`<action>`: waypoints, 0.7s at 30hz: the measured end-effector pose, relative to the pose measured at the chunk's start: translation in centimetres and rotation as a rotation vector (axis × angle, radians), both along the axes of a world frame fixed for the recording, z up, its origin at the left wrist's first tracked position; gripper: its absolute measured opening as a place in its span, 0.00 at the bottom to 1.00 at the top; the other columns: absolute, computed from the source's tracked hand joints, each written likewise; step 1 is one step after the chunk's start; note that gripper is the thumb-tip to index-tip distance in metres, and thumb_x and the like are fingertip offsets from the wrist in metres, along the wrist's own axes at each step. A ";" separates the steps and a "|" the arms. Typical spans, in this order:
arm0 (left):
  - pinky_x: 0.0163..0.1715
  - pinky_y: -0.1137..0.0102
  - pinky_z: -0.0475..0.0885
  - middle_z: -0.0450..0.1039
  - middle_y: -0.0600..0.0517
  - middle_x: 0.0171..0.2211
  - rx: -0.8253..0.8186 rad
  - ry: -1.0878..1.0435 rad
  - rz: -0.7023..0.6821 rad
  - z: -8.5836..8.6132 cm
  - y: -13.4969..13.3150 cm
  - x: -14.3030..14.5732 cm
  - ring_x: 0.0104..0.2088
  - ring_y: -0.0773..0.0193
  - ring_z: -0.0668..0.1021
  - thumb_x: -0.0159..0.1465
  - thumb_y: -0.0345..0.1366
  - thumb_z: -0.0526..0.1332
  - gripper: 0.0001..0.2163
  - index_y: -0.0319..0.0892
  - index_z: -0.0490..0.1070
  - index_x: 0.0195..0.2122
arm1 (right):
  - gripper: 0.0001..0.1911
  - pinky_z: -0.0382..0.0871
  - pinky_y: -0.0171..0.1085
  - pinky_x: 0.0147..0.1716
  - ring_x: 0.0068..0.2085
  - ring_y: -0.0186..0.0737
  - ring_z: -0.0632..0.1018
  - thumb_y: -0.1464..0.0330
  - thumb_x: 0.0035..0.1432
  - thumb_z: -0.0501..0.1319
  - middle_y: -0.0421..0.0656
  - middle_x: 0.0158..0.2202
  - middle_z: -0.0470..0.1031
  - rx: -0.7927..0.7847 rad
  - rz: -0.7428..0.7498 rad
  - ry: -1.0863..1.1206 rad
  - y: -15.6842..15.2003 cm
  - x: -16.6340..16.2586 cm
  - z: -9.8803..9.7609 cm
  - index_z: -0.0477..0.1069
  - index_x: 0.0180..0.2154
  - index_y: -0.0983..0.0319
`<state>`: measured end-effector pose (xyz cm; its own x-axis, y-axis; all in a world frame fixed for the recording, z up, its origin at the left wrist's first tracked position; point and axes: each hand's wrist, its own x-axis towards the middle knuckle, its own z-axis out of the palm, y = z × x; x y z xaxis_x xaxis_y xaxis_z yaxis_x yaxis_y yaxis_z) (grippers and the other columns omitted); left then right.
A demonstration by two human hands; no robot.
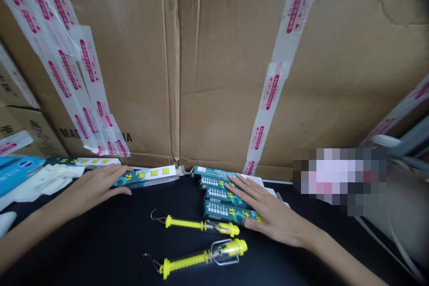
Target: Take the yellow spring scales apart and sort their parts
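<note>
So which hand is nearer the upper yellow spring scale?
Right. The right hand lies on the stacked teal boxes, just beside the capped end of the upper spring scale; the left hand rests on the open box, farther off beyond its hook.

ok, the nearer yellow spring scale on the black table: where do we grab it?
Nearer spring scale: pinch its straight yellow barrel mid-length from above, fingers across the narrow width. It lies flat on the black table, apart from the other scale. Skip the thin wire hook at the left end and the metal loop by the cap.
</note>
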<state>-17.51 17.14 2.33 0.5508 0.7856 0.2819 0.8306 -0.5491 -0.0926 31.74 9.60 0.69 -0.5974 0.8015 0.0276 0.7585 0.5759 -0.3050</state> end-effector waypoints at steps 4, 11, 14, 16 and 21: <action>0.46 0.59 0.73 0.79 0.44 0.48 0.064 0.021 -0.020 -0.1 1.1 1.3 0.47 0.50 0.80 0.67 0.65 0.44 0.33 0.45 0.71 0.54 | 0.40 0.45 0.64 0.68 0.73 0.57 0.46 0.47 0.66 0.57 0.41 0.75 0.43 0.033 -0.014 0.011 -0.2 0.0 -0.1 0.44 0.72 0.49; 0.45 0.51 0.71 0.76 0.37 0.44 0.233 0.065 0.014 -1.2 0.7 2.6 0.46 0.42 0.77 0.72 0.55 0.42 0.29 0.39 0.74 0.49 | 0.40 0.46 0.64 0.68 0.72 0.58 0.48 0.48 0.66 0.58 0.42 0.74 0.44 0.042 -0.012 0.002 -0.3 -0.2 0.1 0.46 0.72 0.51; 0.47 0.51 0.71 0.77 0.37 0.45 0.263 0.063 -0.018 -2.4 -0.2 2.2 0.47 0.43 0.78 0.73 0.53 0.43 0.27 0.39 0.75 0.51 | 0.40 0.45 0.64 0.68 0.73 0.58 0.46 0.48 0.67 0.57 0.43 0.75 0.43 0.033 -0.016 -0.020 -0.3 -0.2 0.2 0.45 0.72 0.51; 0.49 0.55 0.72 0.78 0.41 0.47 0.252 0.062 -0.073 -3.3 -0.9 1.9 0.48 0.47 0.79 0.73 0.54 0.44 0.26 0.44 0.74 0.53 | 0.40 0.44 0.65 0.68 0.73 0.58 0.46 0.47 0.67 0.56 0.42 0.75 0.42 0.034 -0.022 -0.035 -0.4 -0.2 0.2 0.44 0.72 0.51; 0.53 0.54 0.71 0.79 0.45 0.48 0.243 0.047 -0.101 -4.9 -1.7 1.2 0.49 0.48 0.79 0.72 0.55 0.46 0.25 0.49 0.76 0.54 | 0.40 0.47 0.65 0.68 0.72 0.59 0.47 0.49 0.67 0.58 0.43 0.74 0.43 0.065 -0.007 -0.015 -0.4 -0.2 0.1 0.45 0.72 0.51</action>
